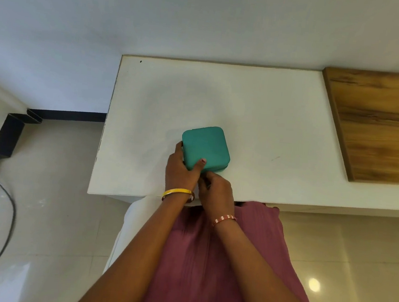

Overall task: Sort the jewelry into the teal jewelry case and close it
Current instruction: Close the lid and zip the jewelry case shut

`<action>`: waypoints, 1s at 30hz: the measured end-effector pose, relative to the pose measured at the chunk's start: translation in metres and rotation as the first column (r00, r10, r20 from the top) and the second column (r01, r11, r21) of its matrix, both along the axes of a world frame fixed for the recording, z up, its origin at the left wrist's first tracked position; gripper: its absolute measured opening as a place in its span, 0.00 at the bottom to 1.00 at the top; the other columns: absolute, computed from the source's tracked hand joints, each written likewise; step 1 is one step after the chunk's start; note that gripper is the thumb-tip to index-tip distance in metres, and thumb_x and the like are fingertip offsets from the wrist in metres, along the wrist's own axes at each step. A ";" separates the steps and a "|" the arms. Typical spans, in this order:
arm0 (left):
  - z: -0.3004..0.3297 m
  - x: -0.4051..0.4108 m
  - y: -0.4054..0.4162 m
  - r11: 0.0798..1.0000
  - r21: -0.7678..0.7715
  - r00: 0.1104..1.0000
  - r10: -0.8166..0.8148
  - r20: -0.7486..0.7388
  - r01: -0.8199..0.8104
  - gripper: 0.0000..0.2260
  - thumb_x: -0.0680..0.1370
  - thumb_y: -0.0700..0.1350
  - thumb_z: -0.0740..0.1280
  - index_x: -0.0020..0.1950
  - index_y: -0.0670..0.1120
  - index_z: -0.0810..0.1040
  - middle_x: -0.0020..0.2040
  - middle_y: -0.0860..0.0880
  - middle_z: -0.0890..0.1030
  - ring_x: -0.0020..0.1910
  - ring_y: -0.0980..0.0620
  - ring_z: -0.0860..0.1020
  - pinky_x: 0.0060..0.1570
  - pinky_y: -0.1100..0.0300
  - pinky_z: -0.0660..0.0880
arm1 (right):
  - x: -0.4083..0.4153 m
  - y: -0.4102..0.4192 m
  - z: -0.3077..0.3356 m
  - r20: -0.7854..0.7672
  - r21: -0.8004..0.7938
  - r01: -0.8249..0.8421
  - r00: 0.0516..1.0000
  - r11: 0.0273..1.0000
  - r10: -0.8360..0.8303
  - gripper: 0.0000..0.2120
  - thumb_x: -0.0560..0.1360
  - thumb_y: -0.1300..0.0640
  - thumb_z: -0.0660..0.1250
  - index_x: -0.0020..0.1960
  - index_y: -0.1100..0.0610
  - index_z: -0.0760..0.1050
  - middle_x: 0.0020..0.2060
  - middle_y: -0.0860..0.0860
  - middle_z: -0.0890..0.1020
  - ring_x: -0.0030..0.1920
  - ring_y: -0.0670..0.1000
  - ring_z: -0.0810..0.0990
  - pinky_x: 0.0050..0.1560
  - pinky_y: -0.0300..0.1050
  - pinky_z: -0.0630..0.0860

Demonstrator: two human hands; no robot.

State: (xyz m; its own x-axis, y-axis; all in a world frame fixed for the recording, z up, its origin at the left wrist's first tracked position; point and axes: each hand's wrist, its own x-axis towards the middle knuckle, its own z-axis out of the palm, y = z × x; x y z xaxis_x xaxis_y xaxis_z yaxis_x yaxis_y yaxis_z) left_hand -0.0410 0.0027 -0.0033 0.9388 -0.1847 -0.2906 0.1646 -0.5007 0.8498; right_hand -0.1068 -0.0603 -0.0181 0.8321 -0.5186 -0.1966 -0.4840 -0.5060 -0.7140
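Table [259, 103], white, carries the case [205, 147] near its 6 o'clock edge, lid down. Left hand [182, 171] grips the case's 8 o'clock corner, thumb on lid. Right hand [216, 189] at the case's 6 o'clock side, fingers curled; pinching what, can't tell.

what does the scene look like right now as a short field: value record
case: teal jewelry case, lid down, on the white table
left hand: left hand grips the case's near left corner, thumb on the lid
right hand: right hand at the case's near edge, fingers curled; what they pinch is hidden
loose jewelry on table: none visible
beside: wooden panel at the table's right
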 end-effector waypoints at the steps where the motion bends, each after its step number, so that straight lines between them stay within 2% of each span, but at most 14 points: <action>1: -0.002 0.002 0.000 0.999 0.026 0.999 -0.029 0.019 0.028 0.29 0.71 0.46 0.70 0.69 0.45 0.63 0.62 0.42 0.74 0.58 0.43 0.74 0.57 0.53 0.72 | -0.001 -0.003 0.001 -0.019 -0.008 -0.016 1.000 1.000 0.016 0.08 0.76 0.60 0.62 0.43 0.64 0.77 0.41 0.62 0.82 0.41 0.60 0.78 0.36 0.42 0.64; 9: -0.006 0.004 -0.001 0.994 0.071 0.996 -0.086 0.005 0.086 0.31 0.73 0.44 0.68 0.72 0.44 0.59 0.65 0.43 0.73 0.62 0.43 0.72 0.64 0.52 0.68 | -0.011 -0.067 0.012 -0.142 -0.194 0.015 0.989 0.981 -0.043 0.10 0.77 0.56 0.62 0.48 0.59 0.79 0.45 0.58 0.83 0.47 0.58 0.78 0.40 0.44 0.67; 13: -0.006 0.006 -0.001 0.991 0.083 0.995 -0.103 -0.006 0.103 0.31 0.73 0.43 0.68 0.73 0.44 0.58 0.66 0.43 0.72 0.63 0.43 0.71 0.65 0.51 0.68 | 0.007 -0.084 0.012 -0.159 -0.323 -0.098 0.986 0.941 0.048 0.11 0.78 0.54 0.60 0.48 0.59 0.79 0.46 0.58 0.82 0.47 0.58 0.78 0.38 0.44 0.65; 18: -0.007 0.009 -0.001 0.990 0.093 0.994 -0.109 -0.014 0.110 0.31 0.73 0.43 0.68 0.73 0.44 0.58 0.65 0.43 0.72 0.63 0.43 0.72 0.64 0.50 0.68 | 0.054 -0.104 0.013 -0.144 -0.392 -0.159 0.983 0.906 0.111 0.12 0.78 0.53 0.60 0.52 0.57 0.79 0.49 0.58 0.82 0.50 0.59 0.78 0.44 0.47 0.71; 23: -0.010 0.014 0.002 0.985 0.111 0.991 -0.133 -0.002 0.133 0.32 0.73 0.44 0.69 0.73 0.45 0.58 0.66 0.43 0.72 0.63 0.43 0.72 0.65 0.52 0.68 | 0.092 -0.111 0.016 -0.143 -0.408 -0.241 0.970 0.881 0.199 0.11 0.76 0.54 0.62 0.53 0.55 0.80 0.53 0.54 0.82 0.55 0.56 0.77 0.48 0.45 0.71; 26: -0.008 0.013 0.003 0.987 0.095 0.991 -0.134 0.006 0.133 0.31 0.73 0.44 0.69 0.73 0.46 0.59 0.66 0.44 0.72 0.62 0.44 0.73 0.63 0.54 0.68 | 0.091 -0.109 0.006 -0.049 -0.261 -0.148 0.989 0.954 0.140 0.09 0.74 0.57 0.64 0.50 0.57 0.81 0.48 0.56 0.83 0.50 0.56 0.79 0.46 0.43 0.71; 28: -0.007 0.012 0.005 0.988 0.067 0.990 -0.138 0.010 0.137 0.31 0.72 0.44 0.69 0.72 0.47 0.59 0.66 0.46 0.73 0.61 0.45 0.74 0.60 0.58 0.69 | 0.079 -0.105 0.000 0.066 -0.075 0.045 0.997 0.996 -0.040 0.07 0.73 0.58 0.66 0.48 0.58 0.81 0.43 0.57 0.84 0.45 0.55 0.81 0.46 0.42 0.73; 30: -0.007 0.011 0.006 0.992 0.024 0.992 -0.127 0.010 0.126 0.30 0.72 0.43 0.69 0.72 0.49 0.60 0.65 0.47 0.74 0.59 0.46 0.75 0.56 0.62 0.68 | 0.064 -0.100 0.000 0.135 0.165 0.276 0.945 0.947 -0.299 0.06 0.73 0.57 0.67 0.48 0.58 0.80 0.39 0.57 0.84 0.39 0.53 0.82 0.48 0.45 0.77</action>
State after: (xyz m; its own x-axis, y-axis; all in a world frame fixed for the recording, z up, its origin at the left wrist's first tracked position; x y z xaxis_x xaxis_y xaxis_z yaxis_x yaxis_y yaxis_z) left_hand -0.0300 0.0090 -0.0099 0.9117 -0.2954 -0.2856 0.0890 -0.5365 0.8392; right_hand -0.0430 -0.1603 -0.0184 0.6780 -0.7163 -0.1649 -0.4702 -0.2502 -0.8464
